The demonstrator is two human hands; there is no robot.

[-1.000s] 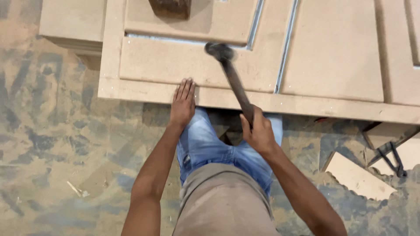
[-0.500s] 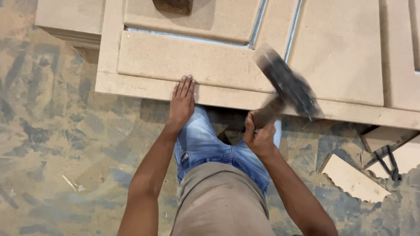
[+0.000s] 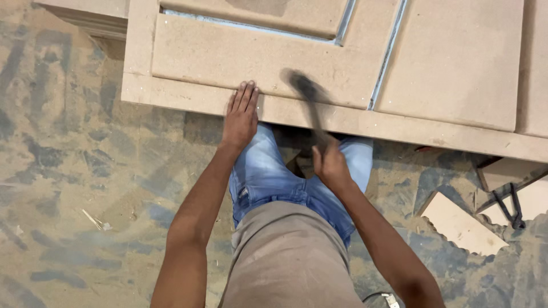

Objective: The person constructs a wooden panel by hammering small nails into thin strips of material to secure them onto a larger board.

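Head view: we press our left hand (image 3: 240, 116) flat, fingers together, on the near rail of the panelled board (image 3: 319, 68). Our right hand (image 3: 330, 165) is clenched around the handle of the hammer (image 3: 308, 100), whose blurred head sits over the same rail, just right of the left hand. Scrap board pieces (image 3: 459, 222) lie on the dusty floor (image 3: 85, 188), well right of the right hand.

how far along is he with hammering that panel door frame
Done: the inner panels already sit inside the door frame, flat on the floor. In hand: the left hand presses flat on the bottom rail while the right hand swings a hammer, blurred over that rail. Left: gaps show along the panel edges; whether the joints are tight cannot be told.
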